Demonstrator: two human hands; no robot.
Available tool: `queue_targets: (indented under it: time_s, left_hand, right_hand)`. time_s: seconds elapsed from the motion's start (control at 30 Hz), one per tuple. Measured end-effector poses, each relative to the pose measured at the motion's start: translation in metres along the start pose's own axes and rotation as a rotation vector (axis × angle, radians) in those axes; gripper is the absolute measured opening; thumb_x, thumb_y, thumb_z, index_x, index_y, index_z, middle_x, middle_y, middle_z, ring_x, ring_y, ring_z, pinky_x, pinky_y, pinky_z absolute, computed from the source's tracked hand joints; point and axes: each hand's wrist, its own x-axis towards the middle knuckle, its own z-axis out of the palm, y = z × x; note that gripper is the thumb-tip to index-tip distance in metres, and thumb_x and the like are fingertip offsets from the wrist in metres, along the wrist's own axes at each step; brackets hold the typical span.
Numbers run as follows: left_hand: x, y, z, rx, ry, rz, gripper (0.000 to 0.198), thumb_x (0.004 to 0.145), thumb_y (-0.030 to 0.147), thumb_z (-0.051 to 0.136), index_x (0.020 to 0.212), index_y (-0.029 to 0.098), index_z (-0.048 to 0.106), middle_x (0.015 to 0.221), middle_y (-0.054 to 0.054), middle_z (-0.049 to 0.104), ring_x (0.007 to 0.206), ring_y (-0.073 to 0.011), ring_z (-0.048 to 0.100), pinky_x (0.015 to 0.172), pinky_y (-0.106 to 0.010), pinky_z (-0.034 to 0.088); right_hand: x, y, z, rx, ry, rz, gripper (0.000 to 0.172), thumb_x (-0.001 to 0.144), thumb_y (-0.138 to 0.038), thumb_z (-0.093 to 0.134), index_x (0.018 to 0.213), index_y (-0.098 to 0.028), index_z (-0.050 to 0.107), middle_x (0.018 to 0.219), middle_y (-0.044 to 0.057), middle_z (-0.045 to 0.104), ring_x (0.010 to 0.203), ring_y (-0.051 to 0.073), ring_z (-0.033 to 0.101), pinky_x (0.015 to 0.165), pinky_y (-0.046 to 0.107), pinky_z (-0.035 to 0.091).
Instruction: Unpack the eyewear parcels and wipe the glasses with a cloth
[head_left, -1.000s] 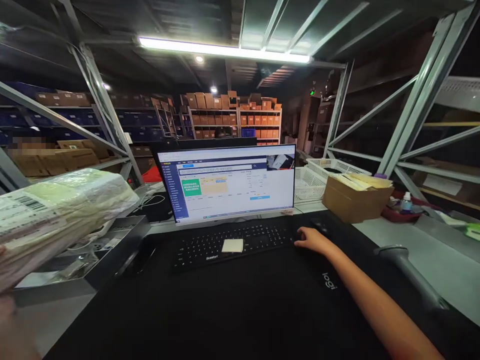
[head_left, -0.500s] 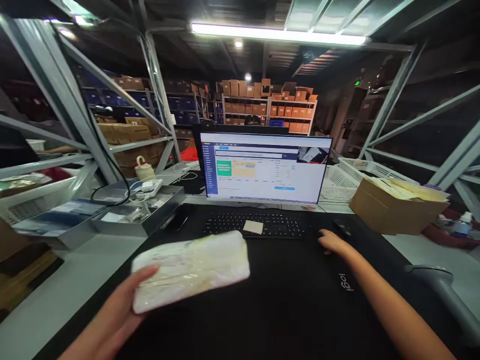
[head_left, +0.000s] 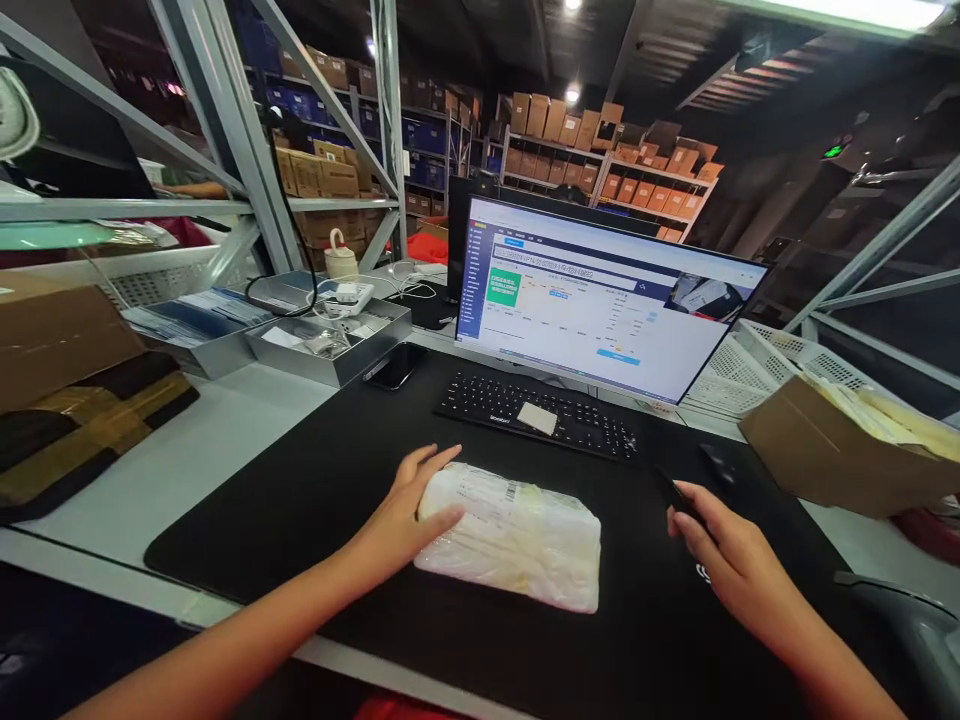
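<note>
A plastic-wrapped parcel [head_left: 525, 545] lies flat on the black mat [head_left: 300, 480], its long axis left to right, right end angled slightly toward me; my left hand [head_left: 409, 515], nearer, spans its left end, whether gripping I cannot tell; my right hand [head_left: 731, 545], apart beyond its right end, clasps a slim dark object [head_left: 671, 488].
</note>
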Motion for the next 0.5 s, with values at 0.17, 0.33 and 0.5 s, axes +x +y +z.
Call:
queue_targets:
  time_s: [0.17,0.33,0.5]
  left_hand:
    - [-0.018,0.003,-0.011,0.337,-0.074,0.448,0.043,0.090,0.043,0.063,0.130,0.030,0.061,0.150,-0.007,0.047,0.137,-0.0288,0.046,0.118,-0.045,0.035]
    - [-0.010,0.017,-0.008,0.319,-0.037,0.448,0.034,0.087,0.045,0.067,0.115,0.025,0.071,0.119,-0.007,0.069,0.114,-0.0250,0.060,0.104,-0.037,0.044]
    - [0.013,0.028,0.001,0.304,0.064,0.286,0.025,0.085,0.042,0.063,0.083,0.021,0.077,0.081,-0.003,0.068,0.080,-0.0197,0.063,0.072,-0.029,0.046]
  right_hand:
    - [-0.009,-0.015,0.015,-0.188,-0.022,-0.098,0.033,0.101,-0.044,0.042,0.127,-0.027,0.054,0.086,0.002,0.069,0.077,0.020,0.068,0.069,0.029,0.054]
    - [-0.011,-0.022,0.022,-0.243,-0.012,-0.114,0.036,0.101,-0.043,0.042,0.132,-0.027,0.052,0.094,0.005,0.072,0.085,0.022,0.072,0.074,0.032,0.058]
    - [-0.026,-0.034,0.020,-0.331,0.019,-0.162,0.045,0.098,-0.042,0.048,0.142,-0.032,0.043,0.109,0.006,0.072,0.092,0.023,0.073,0.075,0.034,0.060]
